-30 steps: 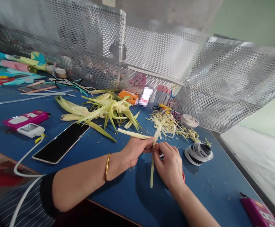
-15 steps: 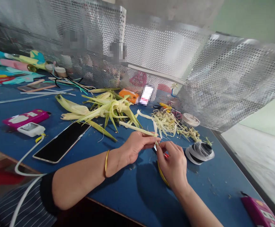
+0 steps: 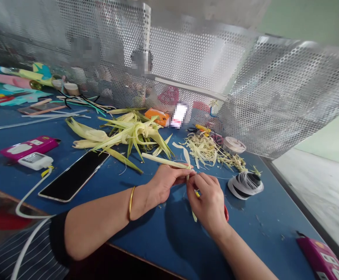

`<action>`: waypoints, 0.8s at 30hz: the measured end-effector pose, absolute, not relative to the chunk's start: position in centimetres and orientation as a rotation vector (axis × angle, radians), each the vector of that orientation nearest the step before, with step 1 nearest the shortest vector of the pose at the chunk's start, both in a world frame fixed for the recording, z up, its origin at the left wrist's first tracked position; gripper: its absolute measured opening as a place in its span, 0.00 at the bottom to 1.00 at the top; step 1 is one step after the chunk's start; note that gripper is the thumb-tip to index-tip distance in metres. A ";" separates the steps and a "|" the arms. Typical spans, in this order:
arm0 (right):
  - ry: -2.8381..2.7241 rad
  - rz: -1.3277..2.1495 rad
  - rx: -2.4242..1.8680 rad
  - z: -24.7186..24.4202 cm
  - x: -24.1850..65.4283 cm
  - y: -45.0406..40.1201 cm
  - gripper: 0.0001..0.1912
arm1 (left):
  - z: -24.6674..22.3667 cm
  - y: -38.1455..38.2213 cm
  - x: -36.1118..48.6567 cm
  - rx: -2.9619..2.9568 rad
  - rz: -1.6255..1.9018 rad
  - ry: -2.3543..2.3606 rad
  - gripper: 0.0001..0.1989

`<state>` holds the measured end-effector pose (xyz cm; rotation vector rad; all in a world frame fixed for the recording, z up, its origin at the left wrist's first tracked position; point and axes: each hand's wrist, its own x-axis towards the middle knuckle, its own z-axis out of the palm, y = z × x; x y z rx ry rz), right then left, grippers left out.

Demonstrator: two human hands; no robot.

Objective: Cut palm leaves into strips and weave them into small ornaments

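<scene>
My left hand [image 3: 167, 183] is closed on a pale, narrow rolled length of corn husk [image 3: 162, 160], which points away to the left. A flat husk strip [image 3: 185, 152] stands up and bends over where the fingertips meet. My right hand [image 3: 208, 200] is closed just beside it, its fingertips pinching the husk at the same spot. Part of a red and yellow-handled tool, its red part [image 3: 226, 212] showing, peeks out around my right hand; its kind is hidden. Below the fingers a green husk end [image 3: 194, 216] hangs out. A white-and-black wound spool [image 3: 245, 186] stands to the right.
A heap of corn husks [image 3: 134, 132] lies beyond my left hand, shredded husk scraps [image 3: 204, 147] beyond my right. A dark phone [image 3: 76, 175], magenta device [image 3: 30, 147] and white cable [image 3: 26, 214] are on the left. Perforated metal panels [image 3: 198, 58] border the blue table's back.
My right hand has turned and shifted slightly left against the left fingertips. The red part of the tool now shows on the hand's right side, and a green husk end shows below.
</scene>
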<state>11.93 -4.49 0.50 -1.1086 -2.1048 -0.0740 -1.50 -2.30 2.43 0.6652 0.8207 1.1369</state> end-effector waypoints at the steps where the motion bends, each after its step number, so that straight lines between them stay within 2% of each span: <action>1: -2.112 -0.066 -1.100 0.5 11.9 -4.5 0.12 | 2.4 -2.3 -1.5 0.671 1.132 0.820 0.15; 6: -2.104 0.021 -1.071 0.7 12.1 -4.7 0.11 | 2.4 -2.2 -1.7 0.660 1.125 0.835 0.13; 10: -1.775 0.222 -1.195 1.5 13.5 -4.0 0.10 | 2.4 -2.1 -1.8 0.718 1.011 0.823 0.16; 16: -1.353 1.129 -1.167 2.2 14.5 -2.7 0.15 | 2.2 -2.6 -1.8 0.895 0.781 0.743 0.11; 18: -1.283 1.309 -1.124 2.2 14.4 -2.7 0.15 | 2.3 -2.6 -1.9 0.939 0.758 0.728 0.09; 24: -1.130 1.231 -1.082 1.2 13.8 -2.8 0.16 | 2.3 -2.4 -1.8 1.015 0.764 0.755 0.08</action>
